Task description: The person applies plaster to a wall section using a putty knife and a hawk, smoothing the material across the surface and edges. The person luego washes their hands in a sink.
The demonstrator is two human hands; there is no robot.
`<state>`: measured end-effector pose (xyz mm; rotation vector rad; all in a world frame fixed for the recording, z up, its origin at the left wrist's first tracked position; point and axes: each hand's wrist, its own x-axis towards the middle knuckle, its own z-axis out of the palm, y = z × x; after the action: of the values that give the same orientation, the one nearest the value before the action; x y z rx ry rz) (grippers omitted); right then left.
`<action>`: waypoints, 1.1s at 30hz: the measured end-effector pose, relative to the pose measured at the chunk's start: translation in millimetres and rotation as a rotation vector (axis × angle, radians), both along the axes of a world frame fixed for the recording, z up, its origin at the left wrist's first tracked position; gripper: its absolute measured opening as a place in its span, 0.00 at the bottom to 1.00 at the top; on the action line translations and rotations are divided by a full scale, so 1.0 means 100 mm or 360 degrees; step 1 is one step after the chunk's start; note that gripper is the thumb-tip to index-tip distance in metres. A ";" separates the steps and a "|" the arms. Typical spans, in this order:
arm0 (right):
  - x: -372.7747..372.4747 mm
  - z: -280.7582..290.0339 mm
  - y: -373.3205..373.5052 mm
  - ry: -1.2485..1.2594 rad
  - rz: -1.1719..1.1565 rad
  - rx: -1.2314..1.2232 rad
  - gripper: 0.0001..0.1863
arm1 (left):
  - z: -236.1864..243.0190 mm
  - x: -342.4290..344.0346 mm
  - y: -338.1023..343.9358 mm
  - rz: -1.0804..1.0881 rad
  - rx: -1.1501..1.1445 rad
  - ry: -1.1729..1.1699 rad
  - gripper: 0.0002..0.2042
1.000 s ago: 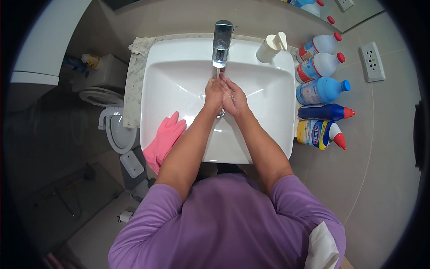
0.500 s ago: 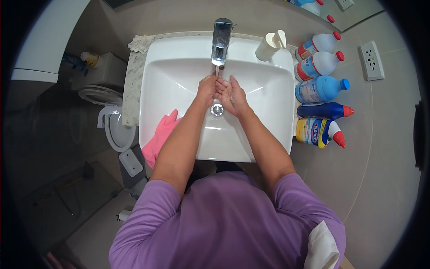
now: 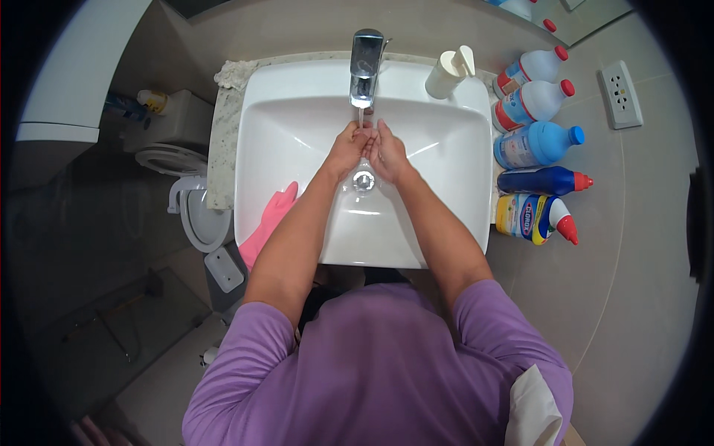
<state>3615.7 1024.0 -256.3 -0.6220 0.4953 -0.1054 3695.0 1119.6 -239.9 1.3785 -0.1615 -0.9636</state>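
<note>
My left hand (image 3: pixel 346 152) and my right hand (image 3: pixel 389 157) meet under the chrome faucet (image 3: pixel 365 70), touching at the fingers, with a thin stream of water running onto them. Neither holds an object. The right hand's fingers are stretched out, its thumb pointing up. The left hand's fingers are loosely bent and partly hidden where they meet the right. Just below them lies the round metal drain (image 3: pixel 363 181) of the white sink (image 3: pixel 439 236). A pink rubber glove (image 3: pixel 269 223) drapes over the sink's left front edge, partly covered by my left forearm.
A white pump dispenser (image 3: pixel 448 73) stands at the sink's back right. Several cleaning bottles, including a light blue bottle (image 3: pixel 537 145), line the right side. A crumpled whitish cloth (image 3: pixel 235 74) sits at the back left corner. A toilet (image 3: pixel 202 215) is at the left.
My hands have drawn closer together under the water. The right hand has turned from palm up toward the left one. The view has shifted slightly.
</note>
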 end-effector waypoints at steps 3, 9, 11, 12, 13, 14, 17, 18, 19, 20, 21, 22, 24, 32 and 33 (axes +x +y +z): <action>0.09 0.05 0.00 0.0037 -0.0099 0.0023 0.22 | -0.01 0.07 -0.07 -0.0054 0.0106 -0.0594 0.14; 0.23 0.07 0.09 0.0291 -0.0221 0.0161 0.18 | 0.00 0.00 -0.10 -0.0215 0.1032 -0.1066 0.18; 0.31 0.17 0.09 0.0496 -0.0130 0.0094 0.17 | -0.05 -0.20 -0.07 0.0148 0.0483 -0.0632 0.22; 0.34 0.06 0.01 0.0489 -0.0152 0.0097 0.17 | -0.04 -0.33 -0.10 0.0127 0.0477 -0.0642 0.22; 0.37 -0.17 -0.17 0.0538 -0.0177 0.0117 0.17 | 0.01 -0.49 -0.18 -0.0014 0.0633 -0.1085 0.25; 0.40 -0.20 -0.16 0.0591 -0.0144 0.0150 0.17 | 0.03 -0.61 -0.14 -0.0110 0.0819 -0.1519 0.28; 0.41 -0.20 -0.08 0.0494 -0.0047 0.0230 0.18 | 0.08 -0.70 -0.08 -0.0110 0.0536 -0.1325 0.31; 0.41 -0.15 -0.03 0.0304 0.0054 0.0421 0.20 | 0.06 -0.68 -0.05 -0.0089 0.0477 -0.1423 0.32; 0.39 -0.09 -0.01 0.0299 0.0072 0.0420 0.20 | 0.05 -0.65 -0.04 -0.0073 0.0486 -0.1428 0.32; 0.35 -0.02 -0.02 0.0234 0.0049 0.0506 0.20 | 0.08 -0.60 -0.05 -0.0112 0.0450 -0.1455 0.30; 0.31 0.04 0.01 0.0171 0.0024 0.0593 0.20 | 0.12 -0.55 -0.07 -0.0155 0.0415 -0.1481 0.28; 0.26 0.09 0.08 0.0169 0.0028 0.0597 0.20 | 0.16 -0.46 -0.08 -0.0153 0.0421 -0.1483 0.28; 0.11 0.20 0.26 -0.0231 0.0064 0.0687 0.19 | 0.24 -0.19 -0.10 -0.0290 0.0722 -0.1368 0.24; 0.17 0.05 0.11 -0.0063 0.0022 0.0587 0.30 | -0.12 0.02 -0.11 -0.0256 0.0945 -0.2159 0.23; 0.12 0.03 0.08 -0.0196 -0.0022 0.0632 0.30 | -0.07 -0.01 -0.12 -0.0326 0.0891 -0.2175 0.23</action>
<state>3627.8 1031.7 -253.0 -0.2218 0.3868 -0.0552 3694.0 1107.6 -247.2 2.3870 -1.1273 -0.0383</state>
